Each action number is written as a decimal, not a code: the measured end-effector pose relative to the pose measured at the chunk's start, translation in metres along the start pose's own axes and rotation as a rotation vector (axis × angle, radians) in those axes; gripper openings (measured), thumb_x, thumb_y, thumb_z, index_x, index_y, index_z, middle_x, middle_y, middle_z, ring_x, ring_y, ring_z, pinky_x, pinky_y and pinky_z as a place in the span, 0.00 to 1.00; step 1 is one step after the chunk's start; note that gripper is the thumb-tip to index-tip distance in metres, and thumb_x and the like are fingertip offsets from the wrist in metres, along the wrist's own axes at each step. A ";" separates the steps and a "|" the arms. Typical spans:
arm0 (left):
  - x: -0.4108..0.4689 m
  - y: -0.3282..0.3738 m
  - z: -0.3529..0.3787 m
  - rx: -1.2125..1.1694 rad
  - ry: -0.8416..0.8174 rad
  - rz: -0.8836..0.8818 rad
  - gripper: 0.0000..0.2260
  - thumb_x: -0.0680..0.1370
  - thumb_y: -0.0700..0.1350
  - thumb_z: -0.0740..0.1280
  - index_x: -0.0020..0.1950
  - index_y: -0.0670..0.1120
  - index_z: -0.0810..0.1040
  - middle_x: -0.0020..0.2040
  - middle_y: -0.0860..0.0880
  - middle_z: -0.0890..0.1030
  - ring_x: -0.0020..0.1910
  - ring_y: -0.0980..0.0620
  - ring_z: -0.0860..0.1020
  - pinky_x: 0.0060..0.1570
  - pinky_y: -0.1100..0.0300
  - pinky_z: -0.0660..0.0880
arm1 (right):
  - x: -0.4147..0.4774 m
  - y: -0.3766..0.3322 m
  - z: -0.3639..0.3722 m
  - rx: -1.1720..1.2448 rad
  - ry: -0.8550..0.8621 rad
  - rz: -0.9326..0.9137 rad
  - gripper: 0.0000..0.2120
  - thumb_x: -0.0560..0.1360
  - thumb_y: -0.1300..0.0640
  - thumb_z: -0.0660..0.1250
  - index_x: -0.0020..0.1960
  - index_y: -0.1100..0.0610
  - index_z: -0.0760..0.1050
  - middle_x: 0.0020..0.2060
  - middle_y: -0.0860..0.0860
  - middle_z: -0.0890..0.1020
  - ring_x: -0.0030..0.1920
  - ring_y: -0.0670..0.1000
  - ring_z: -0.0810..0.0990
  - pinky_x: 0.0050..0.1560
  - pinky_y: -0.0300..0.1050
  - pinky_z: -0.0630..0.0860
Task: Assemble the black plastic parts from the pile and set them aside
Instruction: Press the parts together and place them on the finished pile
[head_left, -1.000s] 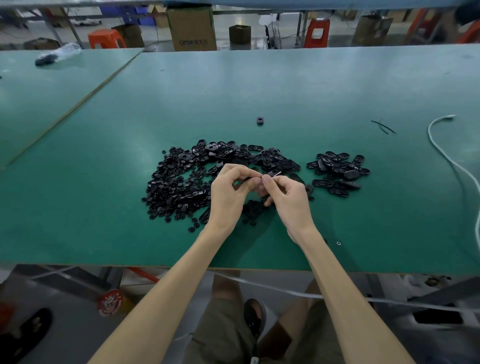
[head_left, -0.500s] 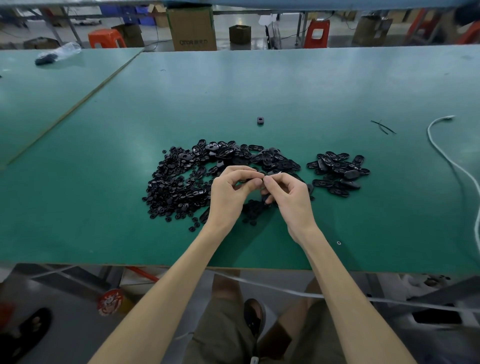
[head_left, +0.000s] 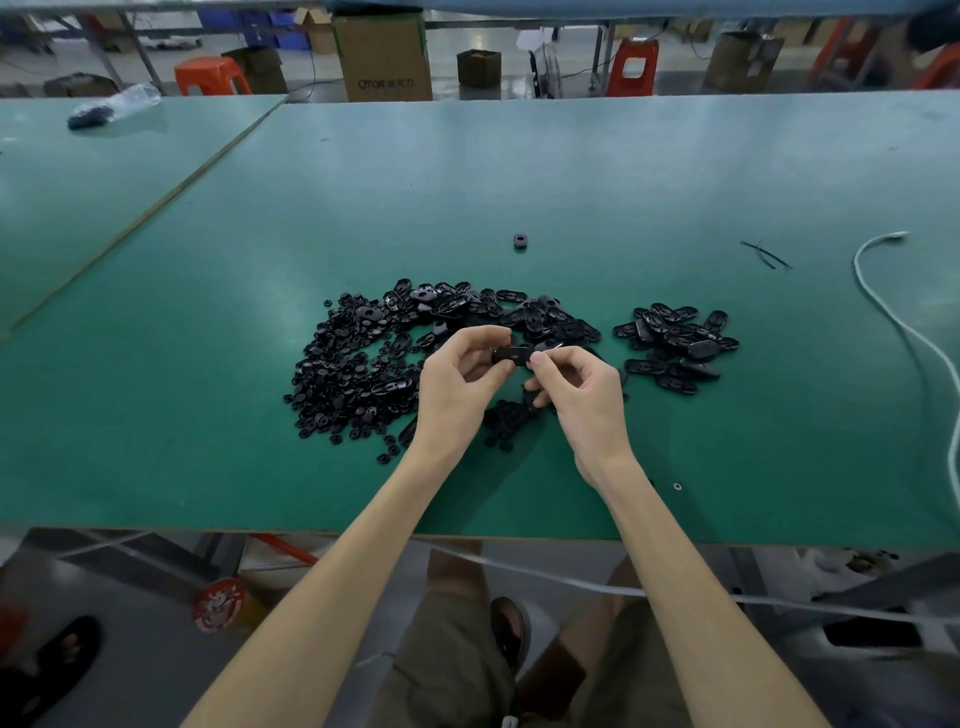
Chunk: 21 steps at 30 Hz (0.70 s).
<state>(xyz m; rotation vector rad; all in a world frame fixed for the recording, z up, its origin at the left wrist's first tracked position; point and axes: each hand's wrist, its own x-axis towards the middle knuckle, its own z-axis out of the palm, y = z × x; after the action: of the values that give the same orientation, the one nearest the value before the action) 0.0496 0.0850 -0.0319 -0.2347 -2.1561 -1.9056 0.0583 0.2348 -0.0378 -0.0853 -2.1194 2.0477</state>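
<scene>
Left grip (head_left: 462, 374) pinches one end of a small black oval part (head_left: 511, 355) between thumb and forefinger; right grip (head_left: 576, 384) pinches the other end, both narrow and held just above the bench (head_left: 571, 171). From the grips, the pile (head_left: 358, 364) lies from 9 to 12 o'clock and the set-aside heap (head_left: 675, 343) at 2 o'clock. I judge the part light, stiff and smooth — apt to slip or flick away if squeezed hard. It is best held by its rim at the ends, leaving the middle free for the mating piece — whether that piece is seated I cannot tell.
</scene>
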 end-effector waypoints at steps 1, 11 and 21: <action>0.000 -0.001 0.000 -0.021 0.012 -0.009 0.13 0.76 0.33 0.74 0.59 0.44 0.82 0.54 0.50 0.85 0.53 0.53 0.85 0.57 0.61 0.80 | 0.000 0.000 0.000 -0.003 0.003 0.000 0.05 0.81 0.57 0.71 0.47 0.55 0.82 0.34 0.51 0.86 0.32 0.46 0.82 0.40 0.38 0.79; 0.002 -0.006 -0.002 -0.190 0.080 -0.094 0.05 0.79 0.38 0.74 0.54 0.42 0.85 0.46 0.48 0.87 0.46 0.50 0.85 0.45 0.56 0.84 | 0.000 -0.002 0.002 -0.048 0.014 -0.002 0.05 0.81 0.58 0.71 0.48 0.59 0.82 0.34 0.52 0.86 0.32 0.47 0.82 0.39 0.38 0.78; 0.001 -0.006 -0.001 -0.114 0.024 -0.038 0.04 0.79 0.39 0.73 0.53 0.45 0.86 0.48 0.50 0.87 0.48 0.50 0.86 0.45 0.59 0.83 | -0.001 -0.004 0.002 -0.158 -0.008 -0.070 0.05 0.82 0.57 0.71 0.50 0.59 0.83 0.45 0.55 0.86 0.34 0.49 0.82 0.41 0.41 0.79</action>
<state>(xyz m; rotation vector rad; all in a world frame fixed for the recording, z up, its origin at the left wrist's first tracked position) 0.0469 0.0835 -0.0370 -0.1920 -2.0529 -2.0448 0.0590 0.2328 -0.0342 -0.0249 -2.2530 1.8435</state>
